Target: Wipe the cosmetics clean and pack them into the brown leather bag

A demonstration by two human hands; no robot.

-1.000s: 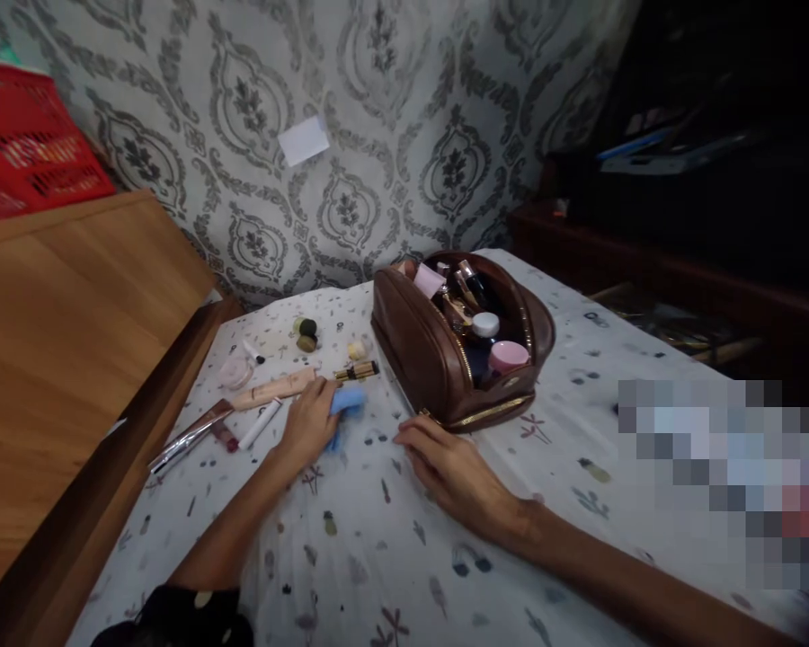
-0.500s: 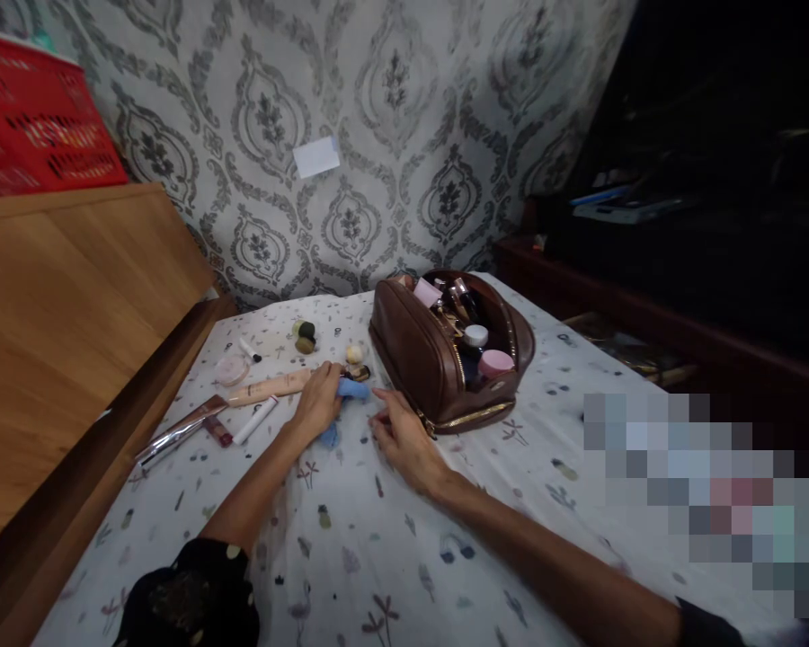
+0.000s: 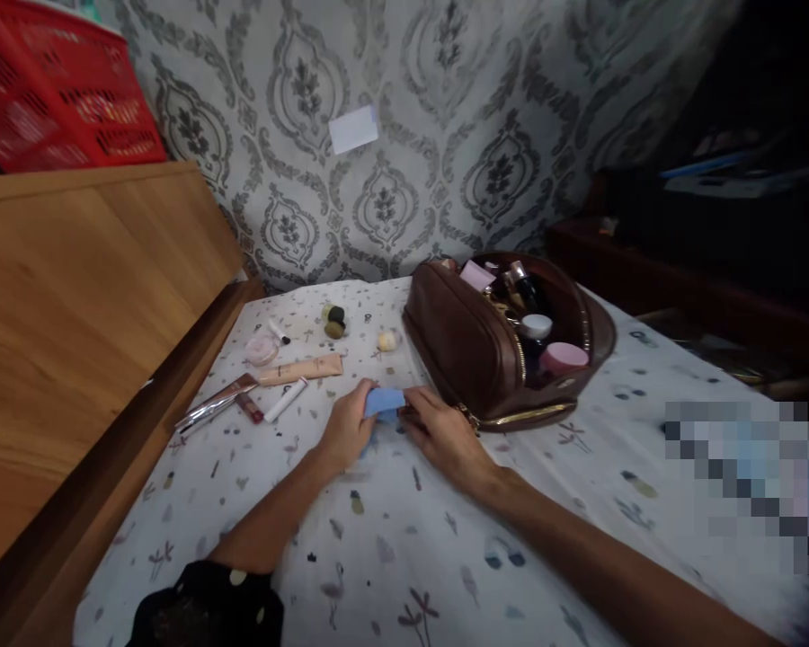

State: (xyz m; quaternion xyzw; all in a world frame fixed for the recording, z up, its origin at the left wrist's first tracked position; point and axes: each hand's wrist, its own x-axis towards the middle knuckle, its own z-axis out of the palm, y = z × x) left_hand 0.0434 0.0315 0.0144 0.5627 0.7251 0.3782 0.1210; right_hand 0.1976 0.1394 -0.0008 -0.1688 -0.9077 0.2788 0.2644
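Observation:
My left hand (image 3: 349, 424) is closed on a blue cloth (image 3: 384, 403) in front of the brown bag. Against the cloth's right end, my right hand (image 3: 443, 440) pinches a small dark item whose shape is mostly hidden by the fingers. The open brown bag (image 3: 458, 337) holds a pink-lidded jar (image 3: 564, 358), a white-lidded jar (image 3: 535, 326) and several cosmetics. Left of my hands lie a beige tube (image 3: 303, 369), a white tube (image 3: 286, 401), a dark red tube (image 3: 249, 407) and a silvery tube (image 3: 216, 404).
A round pink compact (image 3: 262, 349), small green-and-black items (image 3: 334, 322) and a pale yellow item (image 3: 386, 341) lie toward the back of the patterned cloth (image 3: 377, 557). Wooden furniture (image 3: 108, 270) with a red basket (image 3: 74, 90) stands left. Patterned wall behind.
My right hand has met the blue cloth and closed on a small dark item that lay near my left hand. The view has shifted, so the scene sits further right.

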